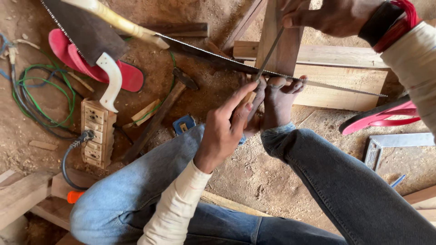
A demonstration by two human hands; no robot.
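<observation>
Saw blade (272,72) runs across the middle of the view, teeth upward, from a pale handle (119,21) at upper left to its tip at right. It lies over wooden planks (340,81) and is pinned under the person's bare feet (277,97), whose toes press on it. A thin file (269,54) crosses the blade at a steep slant. The left hand (225,129) grips the file's lower end, forefinger stretched along it toward the blade. The right hand (329,16), at the top edge, is closed on the file's upper end; a red and black band sits at that wrist. Both legs are in blue jeans, knees drawn up on either side of the left arm.

On the dusty floor at left lie a second saw (91,41) with a white handle, red sandals (95,68) under it, a hammer (156,118), a power strip (96,131) with a black plug, and coiled green and grey cables (36,100). Another red sandal (381,115) and a metal square (390,143) lie at right.
</observation>
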